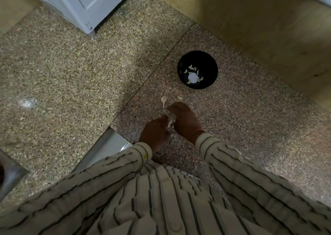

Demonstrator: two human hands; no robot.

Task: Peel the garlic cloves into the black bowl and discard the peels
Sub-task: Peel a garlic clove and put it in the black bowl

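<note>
The black bowl (211, 68) stands on the speckled counter near the wooden wall, with several peeled garlic cloves (193, 73) inside. My left hand (155, 132) and my right hand (185, 120) are close together in front of the bowl, fingers curled, pinching a small pale garlic piece (170, 123) between them. It is mostly hidden by the fingers. A garlic peel (163, 100) lies on the counter just beyond my hands, and a smaller peel (179, 97) lies to its right.
The reddish granite counter (250, 127) meets a lighter speckled surface (62, 73) to the left. A white appliance (86, 3) stands at the back left. A wooden wall (259, 20) runs behind the bowl. A metal edge (107, 143) shows by my left sleeve.
</note>
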